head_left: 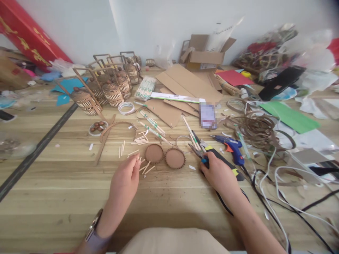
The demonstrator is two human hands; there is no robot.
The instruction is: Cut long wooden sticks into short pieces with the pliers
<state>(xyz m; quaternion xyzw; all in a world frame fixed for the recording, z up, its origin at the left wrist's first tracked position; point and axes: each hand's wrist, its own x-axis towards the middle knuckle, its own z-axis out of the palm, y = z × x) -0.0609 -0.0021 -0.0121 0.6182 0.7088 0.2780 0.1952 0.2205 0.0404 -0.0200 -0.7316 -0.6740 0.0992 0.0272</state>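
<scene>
Pliers [196, 151] lie just right of the frame's centre, in the closed grip of the right hand [217, 169]. Left of centre, the left hand [127, 174] pinches, thumb against fingers, a tiny pale stick piece [140, 158]. Between them, two round brown discs with ridged rims [175, 159] rest side by side on the counter [169, 208], cut wooden sticks [147, 168] scattered nearby. A blue glue gun [234, 147] lies centre right; lantern-shaped slatted baskets [113, 94] stand upper left.
</scene>
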